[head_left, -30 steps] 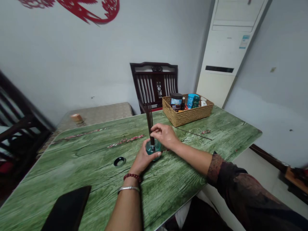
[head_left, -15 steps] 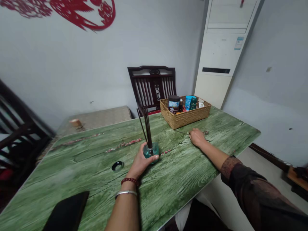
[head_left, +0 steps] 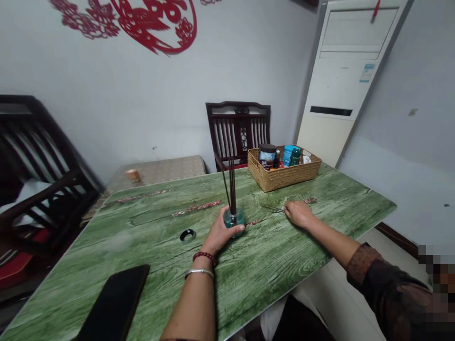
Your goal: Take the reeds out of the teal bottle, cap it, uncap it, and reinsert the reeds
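Observation:
My left hand [head_left: 224, 230] is wrapped round a teal glass reed diffuser bottle [head_left: 234, 219] standing on the table. Several dark reeds [head_left: 232, 189] rise from its neck, one leaning to the left. To the right, my right hand [head_left: 297, 213] rests low at the tabletop, fingers closed on thin dark reeds [head_left: 273, 208] that stick out leftwards; how many is hard to make out. A black ring-shaped cap [head_left: 187, 235] lies on the table to the left of the bottle.
The green wood-patterned table [head_left: 149, 241] carries a wicker basket [head_left: 284, 179] of jars and bottles at the back right. A black flat object [head_left: 115, 300] lies at front left. Behind stand a dark wooden chair [head_left: 239, 130] and a low surface with a small wooden-looking item [head_left: 133, 175].
The camera view has swung slightly, shifting everything to the right in the picture. My left hand still holds the bottle. The reeds at my right hand now show closer together.

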Demonstrator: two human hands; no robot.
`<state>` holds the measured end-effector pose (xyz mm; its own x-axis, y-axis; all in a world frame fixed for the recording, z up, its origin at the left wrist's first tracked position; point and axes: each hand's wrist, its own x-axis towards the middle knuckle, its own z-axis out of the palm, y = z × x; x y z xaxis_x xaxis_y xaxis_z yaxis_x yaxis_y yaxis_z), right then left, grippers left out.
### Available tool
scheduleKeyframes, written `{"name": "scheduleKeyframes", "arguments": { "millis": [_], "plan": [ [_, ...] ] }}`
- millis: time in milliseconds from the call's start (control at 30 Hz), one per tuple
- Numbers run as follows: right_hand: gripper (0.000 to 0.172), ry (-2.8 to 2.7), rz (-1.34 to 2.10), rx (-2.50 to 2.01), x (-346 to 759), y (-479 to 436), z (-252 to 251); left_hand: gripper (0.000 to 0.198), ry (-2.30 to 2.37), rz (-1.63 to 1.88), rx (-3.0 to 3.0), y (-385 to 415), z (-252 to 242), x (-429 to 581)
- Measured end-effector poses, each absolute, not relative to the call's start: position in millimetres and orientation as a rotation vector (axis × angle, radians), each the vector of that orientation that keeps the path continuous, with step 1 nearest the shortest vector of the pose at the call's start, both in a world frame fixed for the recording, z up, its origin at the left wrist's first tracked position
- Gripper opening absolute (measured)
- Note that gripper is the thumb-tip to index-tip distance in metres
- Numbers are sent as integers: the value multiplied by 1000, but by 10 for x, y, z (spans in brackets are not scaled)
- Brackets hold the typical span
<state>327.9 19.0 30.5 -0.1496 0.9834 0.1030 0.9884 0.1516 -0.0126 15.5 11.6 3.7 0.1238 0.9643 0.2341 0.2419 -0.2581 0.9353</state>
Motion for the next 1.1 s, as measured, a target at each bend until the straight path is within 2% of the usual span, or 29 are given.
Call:
{"name": "scheduleKeyframes", "arguments": {
  "millis": [100,200,300,467,733,867,1000,1100],
  "plan": [
    [19,-2148,47,-1774,3244,219,527,77,1201,1181,1638,117,28,160],
    [14,-1818,426,-1360,3085,251,829,78,1197,1154,1650,116,28,162],
    [18,-1587,743,-978,2786,227,1131,78,1195,1145,1654,113,33,159],
    [27,-1433,856,-661,2243,190,1401,81,1197,1154,1662,114,29,152],
    [19,-1518,872,-753,1829,446,1121,80,1212,1180,1645,123,11,145],
    [11,-1704,685,-937,1756,412,889,77,1239,1200,1692,104,5,136],
    [23,-1801,425,-1105,1886,317,601,71,1310,1274,1783,67,-16,125],
    [19,-1781,509,-1260,2052,392,309,72,1399,1263,1752,93,12,121]
  ]
}}
